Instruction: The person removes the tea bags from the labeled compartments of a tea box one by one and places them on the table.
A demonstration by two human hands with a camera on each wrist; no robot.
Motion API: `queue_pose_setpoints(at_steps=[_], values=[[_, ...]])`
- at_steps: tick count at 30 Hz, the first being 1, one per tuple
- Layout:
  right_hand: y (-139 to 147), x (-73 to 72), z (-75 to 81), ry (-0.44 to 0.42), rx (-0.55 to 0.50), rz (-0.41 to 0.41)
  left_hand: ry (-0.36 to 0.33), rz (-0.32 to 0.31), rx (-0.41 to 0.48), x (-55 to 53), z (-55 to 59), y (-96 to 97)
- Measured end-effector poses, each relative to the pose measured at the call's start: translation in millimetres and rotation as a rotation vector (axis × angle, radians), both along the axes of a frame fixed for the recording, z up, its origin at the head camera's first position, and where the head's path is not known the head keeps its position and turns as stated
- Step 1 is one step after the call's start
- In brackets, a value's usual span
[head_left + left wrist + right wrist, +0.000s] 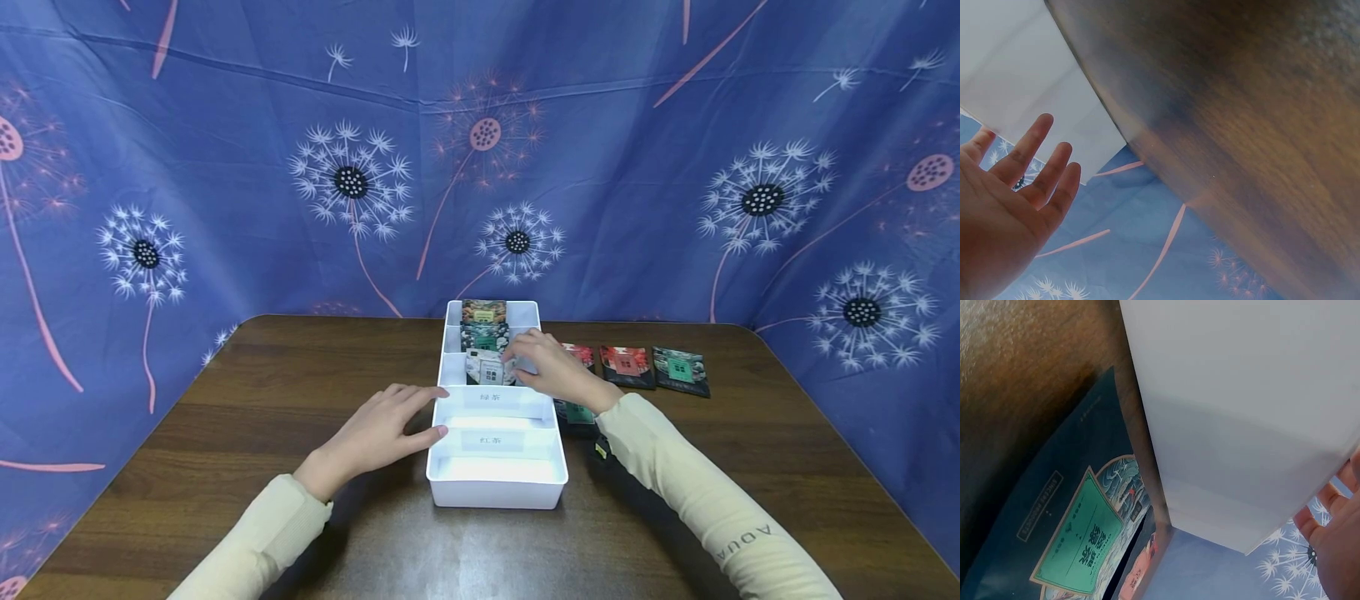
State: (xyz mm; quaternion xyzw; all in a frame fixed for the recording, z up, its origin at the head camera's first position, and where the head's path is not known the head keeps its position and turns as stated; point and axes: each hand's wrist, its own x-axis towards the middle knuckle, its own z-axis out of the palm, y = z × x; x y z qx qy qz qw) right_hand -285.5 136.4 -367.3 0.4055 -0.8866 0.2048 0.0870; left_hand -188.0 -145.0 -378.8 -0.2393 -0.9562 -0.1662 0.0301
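A long white divided tray (498, 493) stands on the table, with labels in Chinese characters on two dividers. My left hand (386, 425) rests its fingertips and thumb at the tray's left rim, fingers extended. Over the third compartment from the back, my right hand (551, 367) pinches the right edge of a pale tea packet (487, 369). Behind it stand a dark green tea packet (483, 337) and a brown tea packet (483, 312), each in its own compartment. The right wrist view shows curled fingers past the tray wall; the pale packet is hidden there.
Right of the tray lie two red-labelled packets (627, 367) and a green-labelled packet (681, 371). Another green-labelled packet (1079, 531) lies close beside the tray wall, partly under my right forearm. A blue dandelion-print cloth (420, 150) hangs behind the wooden table (315, 358).
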Motion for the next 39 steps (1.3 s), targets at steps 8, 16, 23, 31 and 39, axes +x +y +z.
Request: queue_pose_setpoints(at_steps=[8,16,23,31,39], values=[[-1,0.8,0.9,0.023,-0.02,-0.002,-0.007,0.002,0.008,0.0,0.4,0.4],[-1,0.7,1.4,0.029,-0.051,0.001,-0.004,0.002,0.007,0.3,0.1,1.1],[1,2.0,5.7,0.029,-0.111,0.018,-0.001,-0.001,0.008,0.3,0.3,0.8],[4,4.7,13.8,0.061,-0.141,0.037,-0.005,-0.006,0.005,0.7,0.8,0.0],[12,8.4,26.9,0.053,-0.158,0.008,0.002,-0.005,0.005,0.6,-0.1,-0.3]])
